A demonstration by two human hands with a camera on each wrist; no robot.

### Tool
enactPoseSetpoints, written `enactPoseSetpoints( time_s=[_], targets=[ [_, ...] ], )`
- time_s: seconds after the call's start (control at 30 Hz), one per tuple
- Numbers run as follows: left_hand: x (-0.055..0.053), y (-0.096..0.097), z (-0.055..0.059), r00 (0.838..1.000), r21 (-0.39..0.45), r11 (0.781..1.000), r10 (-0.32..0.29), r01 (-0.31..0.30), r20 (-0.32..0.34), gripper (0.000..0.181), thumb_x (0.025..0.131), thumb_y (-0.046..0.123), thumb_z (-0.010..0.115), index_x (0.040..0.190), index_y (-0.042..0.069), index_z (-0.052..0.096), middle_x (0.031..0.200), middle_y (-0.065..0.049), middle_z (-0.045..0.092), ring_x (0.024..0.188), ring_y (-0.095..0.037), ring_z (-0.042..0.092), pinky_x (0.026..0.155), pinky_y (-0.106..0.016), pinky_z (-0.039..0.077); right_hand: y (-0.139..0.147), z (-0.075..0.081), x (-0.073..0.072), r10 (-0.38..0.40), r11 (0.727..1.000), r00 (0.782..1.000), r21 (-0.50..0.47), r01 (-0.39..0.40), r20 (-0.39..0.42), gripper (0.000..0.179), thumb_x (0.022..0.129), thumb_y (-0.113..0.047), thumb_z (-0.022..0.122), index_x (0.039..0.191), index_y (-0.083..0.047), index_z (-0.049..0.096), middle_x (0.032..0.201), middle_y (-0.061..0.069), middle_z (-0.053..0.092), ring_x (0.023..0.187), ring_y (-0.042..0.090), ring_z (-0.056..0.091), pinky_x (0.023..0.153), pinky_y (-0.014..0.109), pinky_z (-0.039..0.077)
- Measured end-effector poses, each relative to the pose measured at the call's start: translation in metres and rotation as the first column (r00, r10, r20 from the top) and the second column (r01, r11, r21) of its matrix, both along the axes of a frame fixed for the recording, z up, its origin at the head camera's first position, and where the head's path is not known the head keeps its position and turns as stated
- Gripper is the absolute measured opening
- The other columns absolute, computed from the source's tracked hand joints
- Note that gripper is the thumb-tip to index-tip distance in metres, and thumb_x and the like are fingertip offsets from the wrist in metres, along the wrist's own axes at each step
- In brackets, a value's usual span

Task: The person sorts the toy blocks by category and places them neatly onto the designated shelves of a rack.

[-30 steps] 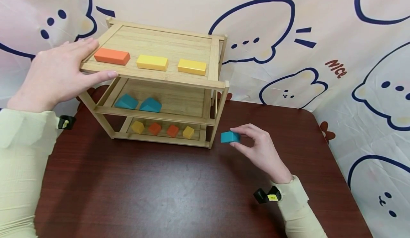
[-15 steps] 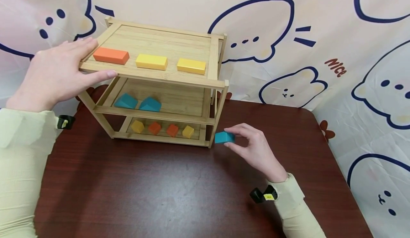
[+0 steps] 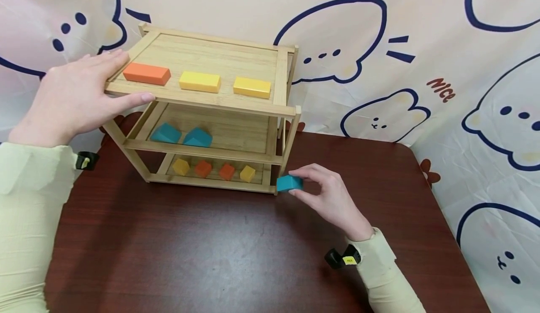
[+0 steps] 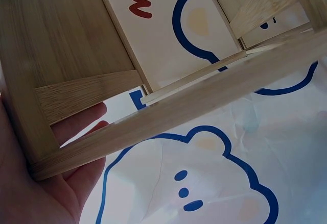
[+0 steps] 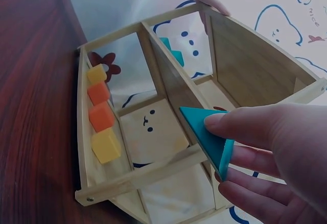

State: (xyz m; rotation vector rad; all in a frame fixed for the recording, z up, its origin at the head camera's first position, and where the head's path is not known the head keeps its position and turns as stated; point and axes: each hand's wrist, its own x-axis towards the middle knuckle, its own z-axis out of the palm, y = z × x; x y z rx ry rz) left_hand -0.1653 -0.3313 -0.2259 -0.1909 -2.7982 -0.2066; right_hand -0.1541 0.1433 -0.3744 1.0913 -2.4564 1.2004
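My left hand (image 3: 73,95) grips the front left corner of the three-tier wooden shelf (image 3: 219,53); its thumb lies along the front edge. In the left wrist view, fingers (image 4: 84,119) reach around the corner. My right hand (image 3: 331,198) pinches a blue triangular block (image 3: 288,183) between thumb and fingers. It is beside the shelf's front right post, above the table; the right wrist view shows its triangular face (image 5: 209,132). Two more blue triangular blocks, one left (image 3: 166,133) and one right (image 3: 198,137), sit on the left of the middle tier.
Along the top tier's front lie an orange rectangular block (image 3: 146,73) and two yellow ones (image 3: 200,82) (image 3: 252,87). Several small yellow and orange cubes (image 3: 203,168) line the bottom tier. The shelf stands on a dark brown table (image 3: 211,247), before a patterned cloth (image 3: 329,27).
My right hand has moved left with the blue triangular block, from the table's right side up to the shelf's front right post. The left hand stays at the corner.
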Motion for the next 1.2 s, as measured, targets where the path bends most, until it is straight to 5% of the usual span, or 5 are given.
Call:
enactPoseSetpoints(
  time_s=[0.63,1.2],
  targets=[
    [0.000,0.001,-0.001,1.000,-0.009,1.000,0.018,-0.018,0.003,0.096,0.089,0.066,0.062,0.161,0.011,0.030,0.160,-0.019,0.031,0.131,-0.055,0.042,0.091,-0.072,0.037,-0.015,-0.003,0.003,0.056,0.998,0.998,-0.021,-0.056,0.007,0.037,0.085,-0.012,0.085,0.120,-0.013,0.074,0.114,-0.006,0.069,0.100,0.011,0.065,0.089,0.032,0.054],
    [0.000,0.001,0.000,1.000,-0.009,1.000,0.012,-0.012,-0.005,0.094,0.089,0.065,0.063,0.160,0.012,0.033,0.159,-0.019,0.034,0.126,-0.055,0.045,0.084,-0.071,0.039,-0.033,-0.005,0.009,0.099,0.995,0.995,-0.014,-0.099,0.017,0.037,0.085,-0.012,0.085,0.120,-0.013,0.073,0.113,-0.004,0.068,0.101,0.010,0.065,0.089,0.030,0.055]
  ],
)
